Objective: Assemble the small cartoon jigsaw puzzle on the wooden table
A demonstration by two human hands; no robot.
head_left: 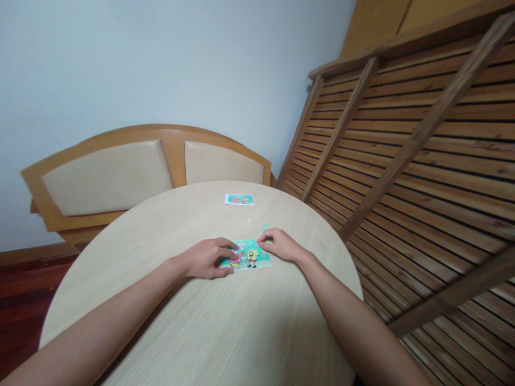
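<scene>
A turquoise jigsaw puzzle (252, 258) with cartoon figures, a yellow square one among them, lies flat on the round table. Over its left side rests my left hand (209, 258), fingers spread and touching the picture, hiding that edge. My right hand (280, 244) is at the puzzle's upper right corner, with thumb and forefinger pinched together. What sits between those fingertips, if anything, is too small to make out. Just beyond this hand lies a small turquoise puzzle piece (265, 227). Another small pale piece (250, 221) lies to its left.
A white-bordered picture card (239, 200) with similar cartoon figures lies near the far edge of the pale wooden table (181, 332). Behind the table stands a padded headboard (174, 155) against the wall. A slatted wooden frame (402, 150) leans close along the right side.
</scene>
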